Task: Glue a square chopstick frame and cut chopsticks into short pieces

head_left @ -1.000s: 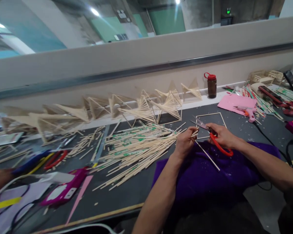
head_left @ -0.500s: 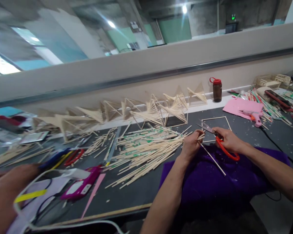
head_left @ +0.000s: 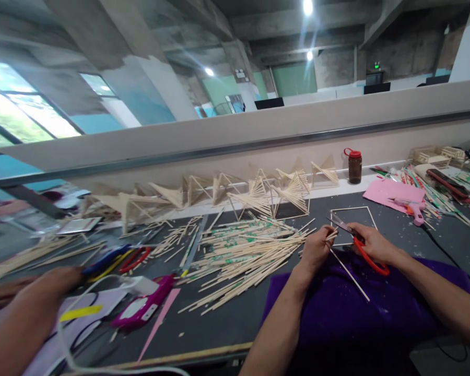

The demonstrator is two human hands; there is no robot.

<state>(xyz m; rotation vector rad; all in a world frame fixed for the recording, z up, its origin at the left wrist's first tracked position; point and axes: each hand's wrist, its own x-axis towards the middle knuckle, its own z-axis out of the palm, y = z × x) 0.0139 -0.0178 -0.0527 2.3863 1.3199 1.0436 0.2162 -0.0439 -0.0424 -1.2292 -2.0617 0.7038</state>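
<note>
My left hand [head_left: 317, 249] pinches thin wooden sticks [head_left: 350, 275] near their ends; one long stick slants down and right over a purple cloth [head_left: 329, 308]. My right hand [head_left: 373, 244] grips scissors [head_left: 368, 260] with red handles. Their metal blades point left and up, slightly apart, beside the fingers of my left hand. Whether the blades touch a stick I cannot tell. Just behind both hands, a rectangular frame of sticks [head_left: 350, 209] lies on the dark table [head_left: 203, 337]. A large pile of loose sticks [head_left: 246, 250] spreads to the left of my left hand.
Several twisted stick models [head_left: 254, 196] line the wall. A brown bottle [head_left: 354, 168] with a red lid stands behind. At right, a pink glue gun [head_left: 415, 211] lies by pink paper [head_left: 394, 192]. Another person's arm [head_left: 35, 308], pliers [head_left: 135, 259] and a magenta device [head_left: 144, 308] are at left.
The camera view has tilted upward and turned slightly left, so the table sits lower and farther right in the picture. Both hands keep their grips, and the scissor blades look closer together.
</note>
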